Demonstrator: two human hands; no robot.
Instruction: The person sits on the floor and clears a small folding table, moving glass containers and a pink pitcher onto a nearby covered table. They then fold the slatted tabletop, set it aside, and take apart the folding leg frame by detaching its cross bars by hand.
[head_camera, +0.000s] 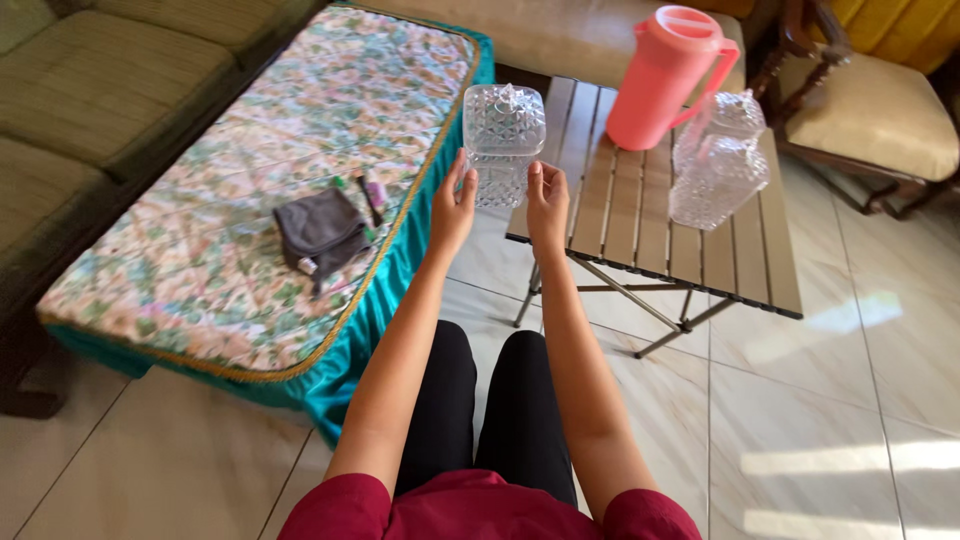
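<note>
Far left, one olive sofa (110, 90) runs along the wall, and in front of it sits one long low table under a flowered cloth (250, 190) with a teal skirt and gold trim, likely draped to protect the top. Across to the right there's one slatted wooden folding table (640, 215) on crossed metal legs, and beyond it, far right, one wooden armchair (880, 110) with a cream cushion. Down to the smaller things now: on the far end of the slatted table stands one pink plastic pitcher (665, 75), lid on, handle turned right, and just beside it to the right one clear cut-glass jar (718, 160), tilted in this view and touching or nearly touching the pitcher's handle. Front and centre is a second clear glass piece, a square lidded jar (504, 140), at the near left corner of the slatted table, held upright, though I can't tell if its base rests on the wood or hangs just off the edge. The left hand (452, 210) cups its left side, the right hand (547, 205) its right, fingers spread and pressed flat against the glass, a two-sided grasp that suits a heavy, slippery, lidded thing. So two glass jars, one pitcher. On the cloth, well apart to the left, lies one dark grey pouch (318, 232), with a couple of small slim tubes (372, 195) just beyond it.
</note>
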